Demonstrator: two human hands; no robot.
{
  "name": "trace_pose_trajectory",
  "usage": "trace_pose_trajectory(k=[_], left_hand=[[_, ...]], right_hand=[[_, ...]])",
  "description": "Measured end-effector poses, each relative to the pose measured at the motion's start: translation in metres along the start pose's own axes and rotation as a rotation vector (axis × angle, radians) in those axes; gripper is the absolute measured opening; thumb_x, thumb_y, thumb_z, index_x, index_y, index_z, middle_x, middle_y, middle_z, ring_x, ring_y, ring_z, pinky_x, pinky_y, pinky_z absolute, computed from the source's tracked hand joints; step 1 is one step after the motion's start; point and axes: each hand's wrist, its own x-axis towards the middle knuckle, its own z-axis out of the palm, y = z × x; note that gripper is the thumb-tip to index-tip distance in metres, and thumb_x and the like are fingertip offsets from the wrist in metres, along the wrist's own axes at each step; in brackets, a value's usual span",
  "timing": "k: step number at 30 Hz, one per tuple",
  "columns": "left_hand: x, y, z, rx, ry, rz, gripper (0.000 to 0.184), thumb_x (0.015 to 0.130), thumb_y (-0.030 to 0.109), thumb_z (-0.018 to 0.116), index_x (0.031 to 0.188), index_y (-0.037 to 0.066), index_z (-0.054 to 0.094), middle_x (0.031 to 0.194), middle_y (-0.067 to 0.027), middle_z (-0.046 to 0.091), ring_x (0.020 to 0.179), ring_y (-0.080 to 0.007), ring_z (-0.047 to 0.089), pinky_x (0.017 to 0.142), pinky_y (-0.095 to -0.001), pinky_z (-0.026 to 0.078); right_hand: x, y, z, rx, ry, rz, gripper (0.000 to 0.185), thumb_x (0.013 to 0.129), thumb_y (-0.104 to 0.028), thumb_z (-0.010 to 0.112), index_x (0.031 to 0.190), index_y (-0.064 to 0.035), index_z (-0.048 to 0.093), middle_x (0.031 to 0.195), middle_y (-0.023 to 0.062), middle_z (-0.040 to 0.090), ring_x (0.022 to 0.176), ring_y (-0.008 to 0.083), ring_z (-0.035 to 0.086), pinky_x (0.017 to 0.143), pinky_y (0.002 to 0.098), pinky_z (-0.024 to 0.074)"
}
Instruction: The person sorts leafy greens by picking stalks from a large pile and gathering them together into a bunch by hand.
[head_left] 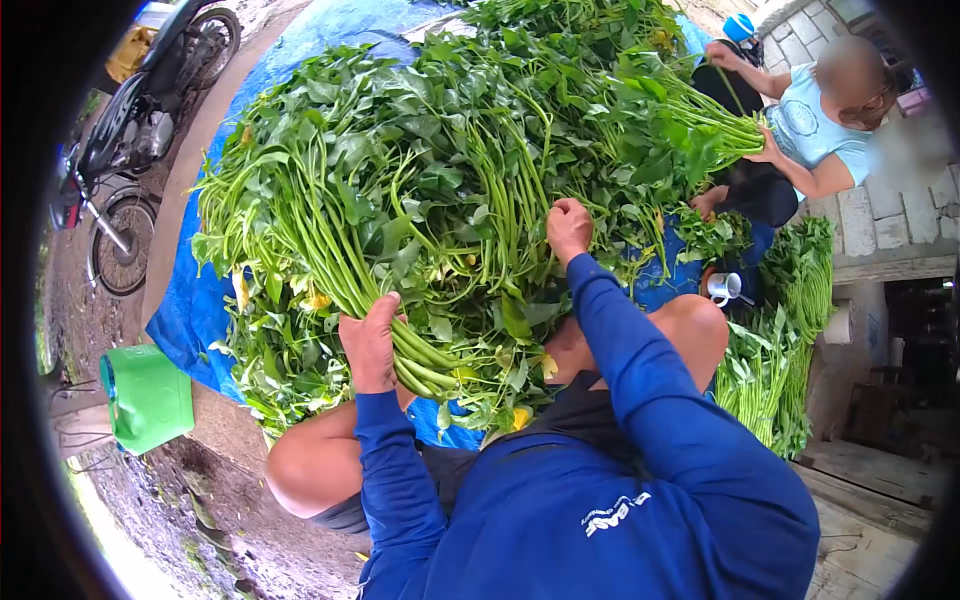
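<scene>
My left hand (370, 345) is closed around a thick bunch of long-stemmed leafy greens (335, 255), which look like water spinach. Its cut stem ends point toward my lap and its leaves spread to the upper left. My right hand (570, 230) is closed at the large pile of the same greens (440, 120), its fingers pinched on a stem there; the stem is mostly hidden by the fist. The pile covers much of a blue tarp (195, 320) in front of my crossed legs. A few yellow leaves (315, 300) show among the green ones.
A co-worker in a light blue shirt (800, 125) sits at the upper right, holding another bunch of greens (715, 125). Bundled greens (765, 375) lie to my right, near a white mug (722, 287). A green plastic container (150, 400) and a motorcycle (135, 150) stand at left.
</scene>
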Motion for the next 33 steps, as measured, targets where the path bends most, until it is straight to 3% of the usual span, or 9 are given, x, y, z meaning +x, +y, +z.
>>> trace_pose_trajectory(k=[7, 13, 16, 18, 19, 22, 30, 31, 33], left_hand=[[0.007, -0.002, 0.016, 0.016, -0.077, -0.112, 0.033, 0.088, 0.009, 0.08, 0.115, 0.001, 0.061, 0.095, -0.0074, 0.069, 0.069, -0.0152, 0.066, 0.062, -0.0295, 0.059], [0.004, 0.001, 0.022, 0.042, -0.042, -0.06, 0.024, 0.087, 0.014, 0.081, 0.103, 0.002, 0.067, 0.084, -0.006, 0.068, 0.068, -0.0157, 0.067, 0.063, -0.0298, 0.06], [0.006, -0.006, 0.022, 0.039, -0.053, -0.045, 0.024, 0.087, 0.015, 0.082, 0.101, 0.0, 0.069, 0.084, -0.007, 0.07, 0.066, -0.0158, 0.068, 0.063, -0.0295, 0.06], [0.008, -0.006, 0.022, 0.033, -0.062, -0.04, 0.024, 0.087, 0.015, 0.082, 0.1, -0.001, 0.07, 0.083, -0.0073, 0.07, 0.065, -0.0157, 0.068, 0.062, -0.0295, 0.06], [0.009, -0.005, 0.019, 0.051, -0.108, -0.098, 0.032, 0.089, 0.013, 0.08, 0.114, 0.003, 0.065, 0.093, -0.0043, 0.069, 0.072, -0.0138, 0.066, 0.065, -0.0301, 0.059], [0.006, -0.001, 0.021, 0.017, -0.133, -0.099, 0.03, 0.089, 0.013, 0.08, 0.113, 0.003, 0.065, 0.09, -0.0032, 0.069, 0.07, -0.0131, 0.065, 0.063, -0.0294, 0.057], [-0.003, -0.001, 0.022, -0.012, -0.122, -0.003, 0.021, 0.088, 0.019, 0.083, 0.092, 0.001, 0.072, 0.079, -0.0047, 0.07, 0.062, -0.0141, 0.065, 0.058, -0.0299, 0.053], [-0.002, -0.001, 0.021, 0.003, -0.127, -0.006, 0.021, 0.09, 0.01, 0.08, 0.106, -0.002, 0.073, 0.086, -0.0048, 0.072, 0.068, -0.0127, 0.065, 0.063, -0.0303, 0.053], [0.001, -0.012, 0.017, 0.012, -0.124, -0.003, 0.027, 0.088, 0.013, 0.082, 0.109, -0.002, 0.074, 0.093, -0.007, 0.074, 0.075, -0.0143, 0.067, 0.068, -0.0314, 0.054]], right_hand=[[0.042, -0.022, 0.011, -0.227, -0.202, -0.122, 0.034, 0.089, -0.031, 0.063, 0.107, -0.0063, 0.08, 0.114, 0.0258, 0.074, 0.106, 0.0439, 0.07, 0.096, 0.0504, 0.0548], [0.067, -0.053, -0.019, -0.19, -0.321, -0.271, 0.038, 0.088, -0.027, 0.063, 0.114, -0.0041, 0.078, 0.109, 0.0249, 0.076, 0.102, 0.0442, 0.072, 0.093, 0.0462, 0.0565], [0.054, -0.1, -0.078, 0.067, -0.441, -0.169, 0.035, 0.092, -0.024, 0.072, 0.115, 0.0011, 0.077, 0.096, 0.0139, 0.079, 0.085, 0.0218, 0.074, 0.078, 0.0358, 0.057], [0.021, -0.151, -0.134, 0.134, -0.469, -0.133, 0.037, 0.094, -0.028, 0.076, 0.118, 0.0008, 0.077, 0.089, 0.0002, 0.072, 0.074, 0.007, 0.062, 0.067, 0.0254, 0.0503], [0.012, -0.156, -0.145, 0.185, -0.45, -0.123, 0.039, 0.095, -0.028, 0.075, 0.122, 0.0012, 0.076, 0.092, 0.0001, 0.073, 0.075, 0.0094, 0.063, 0.067, 0.0266, 0.0508], [-0.021, -0.17, -0.176, 0.365, -0.43, -0.052, 0.033, 0.099, -0.025, 0.074, 0.122, -0.0008, 0.076, 0.092, -0.0018, 0.072, 0.072, 0.0053, 0.061, 0.063, 0.0222, 0.0482], [-0.068, -0.173, -0.165, 0.775, -0.438, -0.02, 0.022, 0.097, -0.01, 0.077, 0.118, -0.0048, 0.077, 0.089, -0.0042, 0.073, 0.068, 0.0009, 0.059, 0.057, 0.0183, 0.045], [-0.077, -0.176, -0.157, 0.783, -0.421, -0.047, 0.022, 0.097, -0.009, 0.076, 0.119, -0.0048, 0.077, 0.089, -0.0041, 0.073, 0.069, 0.001, 0.059, 0.058, 0.0181, 0.0447], [-0.097, -0.184, -0.143, 0.787, -0.394, -0.084, 0.022, 0.096, -0.003, 0.076, 0.118, -0.0033, 0.078, 0.09, -0.0024, 0.072, 0.074, 0.0043, 0.062, 0.062, 0.0195, 0.0475]])
